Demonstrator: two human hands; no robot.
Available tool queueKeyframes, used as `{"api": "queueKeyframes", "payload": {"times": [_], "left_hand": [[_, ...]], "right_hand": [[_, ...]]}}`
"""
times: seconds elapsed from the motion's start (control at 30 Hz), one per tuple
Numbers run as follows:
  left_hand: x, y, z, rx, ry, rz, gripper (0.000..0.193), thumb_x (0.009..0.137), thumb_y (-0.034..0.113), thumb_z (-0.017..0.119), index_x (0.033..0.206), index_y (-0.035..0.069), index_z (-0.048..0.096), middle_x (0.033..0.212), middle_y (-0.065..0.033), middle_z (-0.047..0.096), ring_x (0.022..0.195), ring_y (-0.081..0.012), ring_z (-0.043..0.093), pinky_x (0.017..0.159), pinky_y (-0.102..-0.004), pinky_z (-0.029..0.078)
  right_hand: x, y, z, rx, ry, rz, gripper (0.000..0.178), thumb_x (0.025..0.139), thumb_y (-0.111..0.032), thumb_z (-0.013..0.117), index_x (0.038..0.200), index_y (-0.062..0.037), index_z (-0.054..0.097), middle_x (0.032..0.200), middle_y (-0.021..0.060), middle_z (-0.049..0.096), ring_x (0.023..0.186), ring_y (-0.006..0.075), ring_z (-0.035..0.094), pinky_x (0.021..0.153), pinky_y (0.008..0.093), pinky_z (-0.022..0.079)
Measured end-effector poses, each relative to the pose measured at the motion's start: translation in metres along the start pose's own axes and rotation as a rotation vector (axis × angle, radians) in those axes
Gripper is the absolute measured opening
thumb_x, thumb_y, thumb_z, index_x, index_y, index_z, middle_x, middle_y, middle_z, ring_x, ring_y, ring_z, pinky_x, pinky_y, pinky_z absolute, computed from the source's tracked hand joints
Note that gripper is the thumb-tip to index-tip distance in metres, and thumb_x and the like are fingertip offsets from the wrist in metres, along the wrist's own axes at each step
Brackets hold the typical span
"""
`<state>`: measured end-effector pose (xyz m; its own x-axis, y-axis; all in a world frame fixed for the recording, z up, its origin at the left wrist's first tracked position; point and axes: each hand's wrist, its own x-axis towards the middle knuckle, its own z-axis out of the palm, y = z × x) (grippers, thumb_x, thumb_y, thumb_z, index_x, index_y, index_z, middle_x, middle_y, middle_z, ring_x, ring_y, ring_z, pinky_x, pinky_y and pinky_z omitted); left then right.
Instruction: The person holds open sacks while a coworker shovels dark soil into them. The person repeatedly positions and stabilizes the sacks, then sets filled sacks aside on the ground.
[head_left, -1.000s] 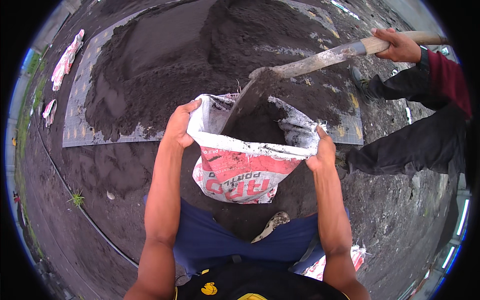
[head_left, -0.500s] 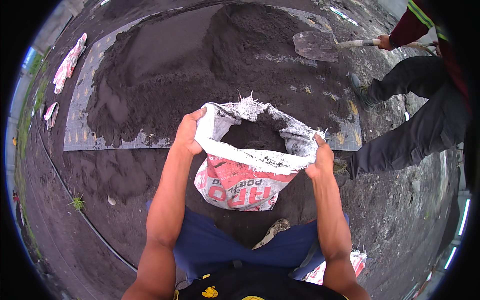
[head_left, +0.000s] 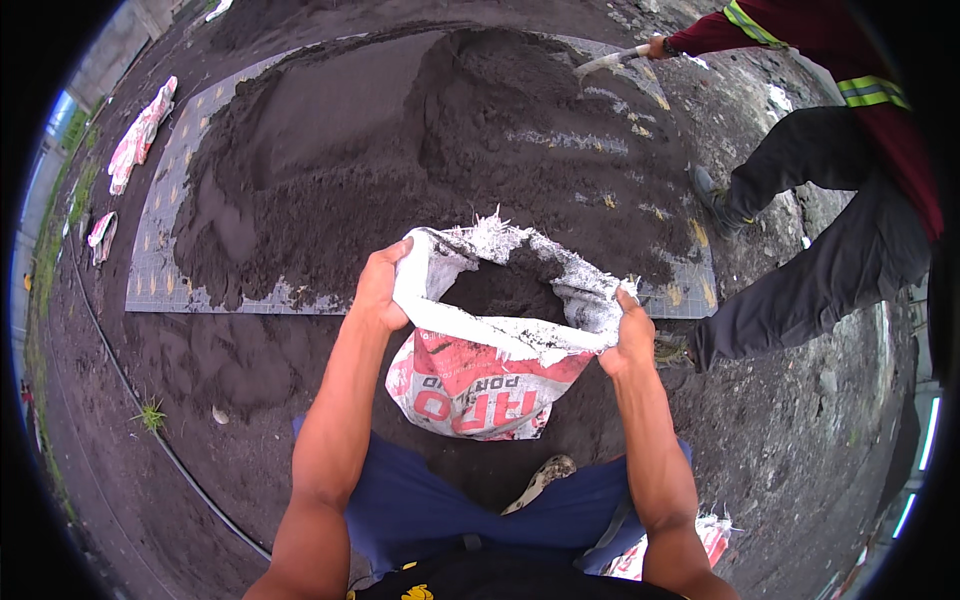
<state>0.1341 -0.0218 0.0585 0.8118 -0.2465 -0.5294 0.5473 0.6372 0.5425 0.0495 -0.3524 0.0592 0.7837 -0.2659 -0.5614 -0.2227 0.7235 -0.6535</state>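
The ground [head_left: 260, 480] is dark and rough, with a narrow strip of green along the far left side. In the middle, before the person's knees, is the sack [head_left: 480, 385], its mouth wide open and facing up. The rim is turned outward and white, the far edge frayed, and dark sand [head_left: 505, 292] lies inside. On the front there is printing, upside down from here: big red letters, a line of black ones above them, and smaller print on a red panel under the fold.

The left hand [head_left: 385, 285] is closed on the left side of the rim, thumb on top. The right hand [head_left: 630, 335] is closed in the same way on the right side, so both hold the sack.

Just beyond it lies a grey sheet [head_left: 150, 265] with yellowish marks, mostly covered by a heap [head_left: 330, 110] of dark sand. At upper right, a co-worker's hand [head_left: 658, 47], in a dark red sleeve with bright bands, grips a pale handle [head_left: 612, 62]; its lower end reaches the heap.

To the left, two red and white bags [head_left: 142, 135] lie near the sheet, and a thin hose [head_left: 190, 460] runs past a grass tuft [head_left: 151, 415]. Another printed bag [head_left: 714, 540] shows beside the right forearm.
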Motion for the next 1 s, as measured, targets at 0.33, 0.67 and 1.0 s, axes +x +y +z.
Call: {"api": "queueKeyframes", "payload": {"times": [0.33, 0.67, 1.0], "left_hand": [[-0.003, 0.0, 0.004, -0.026, 0.008, 0.005, 0.041, 0.107, 0.025, 0.043, 0.128, -0.006, 0.057, 0.124, -0.0228, 0.067, 0.11, -0.0357, 0.068, 0.101, -0.0509, 0.054], [-0.002, 0.0, 0.005, -0.007, 0.012, 0.036, 0.041, 0.106, 0.027, 0.044, 0.127, -0.006, 0.059, 0.123, -0.0235, 0.067, 0.112, -0.0367, 0.067, 0.102, -0.0504, 0.053], [-0.001, 0.0, 0.005, -0.054, 0.023, 0.033, 0.039, 0.107, 0.025, 0.043, 0.124, -0.006, 0.06, 0.118, -0.022, 0.069, 0.105, -0.0352, 0.07, 0.098, -0.0503, 0.055]], "right_hand": [[-0.003, -0.002, 0.003, 0.002, 0.001, -0.011, 0.031, 0.107, -0.018, 0.047, 0.127, 0.0025, 0.057, 0.126, 0.0161, 0.066, 0.114, 0.0315, 0.066, 0.1, 0.0472, 0.052], [0.003, 0.0, -0.005, 0.028, -0.017, -0.036, 0.031, 0.107, -0.017, 0.046, 0.125, 0.0046, 0.058, 0.123, 0.0178, 0.067, 0.111, 0.0317, 0.067, 0.098, 0.0467, 0.054], [0.003, -0.003, -0.004, 0.059, 0.027, -0.002, 0.032, 0.108, -0.017, 0.044, 0.125, 0.0068, 0.057, 0.122, 0.02, 0.067, 0.109, 0.0338, 0.068, 0.096, 0.0487, 0.055]]}}
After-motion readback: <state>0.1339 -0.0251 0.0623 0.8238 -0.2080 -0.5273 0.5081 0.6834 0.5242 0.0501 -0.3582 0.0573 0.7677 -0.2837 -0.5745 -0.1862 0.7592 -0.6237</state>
